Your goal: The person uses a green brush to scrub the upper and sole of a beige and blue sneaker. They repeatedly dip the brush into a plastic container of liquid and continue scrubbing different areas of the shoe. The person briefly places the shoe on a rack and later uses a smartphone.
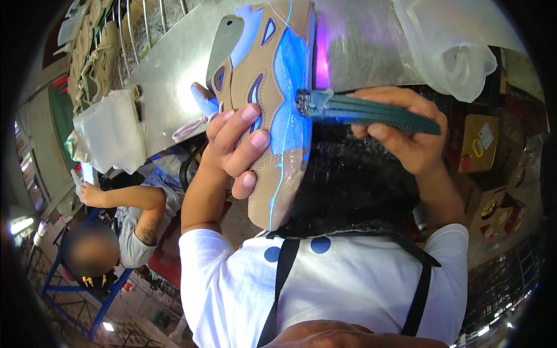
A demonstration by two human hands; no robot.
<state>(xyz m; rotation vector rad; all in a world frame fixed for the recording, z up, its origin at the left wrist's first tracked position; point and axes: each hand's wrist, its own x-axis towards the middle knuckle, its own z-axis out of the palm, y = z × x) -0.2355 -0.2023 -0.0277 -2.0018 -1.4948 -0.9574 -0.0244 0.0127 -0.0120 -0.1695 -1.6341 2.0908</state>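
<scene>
A tan shoe upper with blue-lit fabric panels is stretched over a grey-green last. My left hand is closed round its side, fingers pressed on the tan and blue panels. A bright line runs along the lower edge of the upper. In my right hand is a brush with a dark green handle. Its short dark bristles meet the edge of the upper near the middle, and they look wet. Pale laces trail from the shoe on the left.
Beyond the shoe lies a shiny metal worktop, lit violet in one strip. A translucent plastic container stands left; clear plastic sheeting hangs right. More shoes sit on a wire rack. A co-worker sits at lower left.
</scene>
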